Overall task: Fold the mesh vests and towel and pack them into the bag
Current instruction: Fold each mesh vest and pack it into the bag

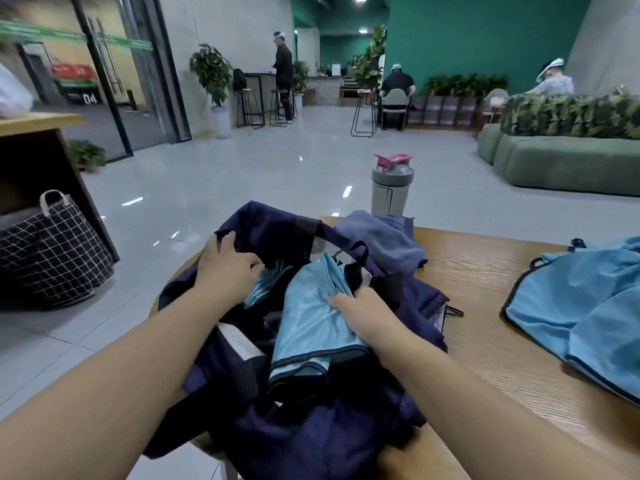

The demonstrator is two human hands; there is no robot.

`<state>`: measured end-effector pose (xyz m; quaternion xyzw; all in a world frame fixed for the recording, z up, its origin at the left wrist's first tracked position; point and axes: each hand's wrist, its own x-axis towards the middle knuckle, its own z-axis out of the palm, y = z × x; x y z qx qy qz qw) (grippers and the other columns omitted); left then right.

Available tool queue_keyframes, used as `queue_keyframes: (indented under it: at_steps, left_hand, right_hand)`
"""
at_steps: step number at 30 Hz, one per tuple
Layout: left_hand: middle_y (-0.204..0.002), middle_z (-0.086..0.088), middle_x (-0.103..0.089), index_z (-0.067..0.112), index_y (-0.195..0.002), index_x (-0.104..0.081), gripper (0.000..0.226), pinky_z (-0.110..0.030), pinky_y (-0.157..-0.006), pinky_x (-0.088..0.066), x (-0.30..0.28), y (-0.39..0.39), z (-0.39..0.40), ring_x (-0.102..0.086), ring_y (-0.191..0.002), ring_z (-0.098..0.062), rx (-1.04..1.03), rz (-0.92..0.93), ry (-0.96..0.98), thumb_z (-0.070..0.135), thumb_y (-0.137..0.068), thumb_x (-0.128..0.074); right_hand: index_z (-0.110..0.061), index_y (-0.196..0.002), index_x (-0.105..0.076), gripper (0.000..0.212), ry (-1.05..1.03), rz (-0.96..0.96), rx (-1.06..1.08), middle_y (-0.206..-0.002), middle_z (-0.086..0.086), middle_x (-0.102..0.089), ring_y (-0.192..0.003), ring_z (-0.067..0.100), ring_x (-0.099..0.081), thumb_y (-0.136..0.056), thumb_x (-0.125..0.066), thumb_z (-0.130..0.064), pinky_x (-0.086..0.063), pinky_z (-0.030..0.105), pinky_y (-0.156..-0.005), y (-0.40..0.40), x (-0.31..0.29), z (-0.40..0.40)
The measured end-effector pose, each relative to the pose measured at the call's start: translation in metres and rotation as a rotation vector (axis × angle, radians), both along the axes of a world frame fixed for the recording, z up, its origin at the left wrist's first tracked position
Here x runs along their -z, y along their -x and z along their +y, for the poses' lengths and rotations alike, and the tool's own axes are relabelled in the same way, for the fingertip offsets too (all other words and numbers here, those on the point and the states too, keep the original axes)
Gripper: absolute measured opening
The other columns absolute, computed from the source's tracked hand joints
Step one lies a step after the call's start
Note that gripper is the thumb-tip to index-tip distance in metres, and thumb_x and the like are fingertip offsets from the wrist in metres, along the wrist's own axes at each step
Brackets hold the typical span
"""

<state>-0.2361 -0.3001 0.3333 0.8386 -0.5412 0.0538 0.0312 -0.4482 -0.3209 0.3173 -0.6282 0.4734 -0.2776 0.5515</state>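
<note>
folded vest (311,313): light, floppy, a bit slick; best pinched at the folded edge
right hand (360,306): fingers closed on vest
left hand (227,268): fingers curled, spreading bag (311,438) mouth

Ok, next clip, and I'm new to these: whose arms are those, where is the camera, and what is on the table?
There is no machine here. A person wears one wide-angle camera on the head, looking down at their own bare arms. The left hand pulls open the edge of a dark navy fabric bag on the wooden table. The right hand grips a folded light blue mesh vest and seems to be putting it into the bag. Behind the bag lies a crumpled grey-blue towel and a grey shaker bottle with a pink lid. Another light blue vest lies unfolded at the right.
</note>
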Motion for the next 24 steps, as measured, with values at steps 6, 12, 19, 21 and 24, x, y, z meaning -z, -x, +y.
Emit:
queue_keyframes:
  at_steps: [6,12,19,21,24]
  left_hand:
    - [-0.138,-0.014,-0.021,0.018,-0.122,-0.052,0.032,-0.046,-0.084,-0.042,0.011,-0.009,-0.013,-0.032,-0.123,-0.040,-0.182,-0.071,-0.103,0.009,-0.091,-0.050]
    - [-0.116,-0.013,-0.036,0.011,-0.112,-0.048,0.025,-0.034,-0.069,-0.044,0.007,-0.033,-0.005,-0.039,-0.066,-0.019,-0.019,-0.117,-0.104,0.007,-0.087,-0.050]
    - [-0.132,-0.008,-0.030,0.038,-0.141,-0.036,0.066,-0.038,-0.089,-0.051,-0.007,-0.022,0.014,-0.060,-0.094,-0.027,0.027,0.029,-0.263,0.016,-0.082,-0.057]
    - [-0.136,-0.010,-0.029,0.038,-0.146,-0.026,0.073,-0.036,-0.091,-0.049,-0.015,-0.015,0.017,-0.058,-0.102,-0.028,0.046,0.020,-0.264,0.017,-0.082,-0.056]
    - [-0.139,-0.014,-0.029,0.034,-0.149,-0.019,0.076,-0.037,-0.096,-0.046,-0.030,-0.008,0.021,-0.053,-0.113,-0.032,0.064,0.005,-0.216,0.014,-0.083,-0.051]
  right_hand:
    - [-0.013,-0.071,-0.042,0.020,0.047,0.203,0.036,-0.067,-0.002,-0.043,-0.058,0.012,-0.038,-0.090,-0.049,-0.015,-0.031,0.026,-0.050,0.005,0.000,-0.013]
    - [-0.010,-0.085,-0.047,0.015,0.084,0.436,-0.015,-0.074,-0.002,-0.047,-0.061,0.010,-0.042,-0.090,-0.050,-0.023,-0.033,0.029,-0.056,0.020,-0.003,-0.031]
    - [-0.005,-0.087,-0.064,0.017,-0.067,0.347,-0.128,-0.074,0.004,-0.062,-0.060,0.017,-0.057,-0.077,-0.068,-0.019,-0.043,0.023,-0.057,0.028,-0.013,-0.035]
    - [-0.009,-0.082,-0.062,0.005,-0.056,0.232,-0.150,-0.074,0.004,-0.064,-0.058,0.016,-0.058,-0.081,-0.066,-0.012,-0.046,0.020,-0.054,0.026,-0.016,-0.032]
    - [-0.012,-0.094,-0.061,0.011,-0.048,0.056,-0.114,-0.083,0.004,-0.066,-0.067,0.016,-0.062,-0.085,-0.063,-0.006,-0.052,0.021,-0.058,0.023,-0.026,-0.032]
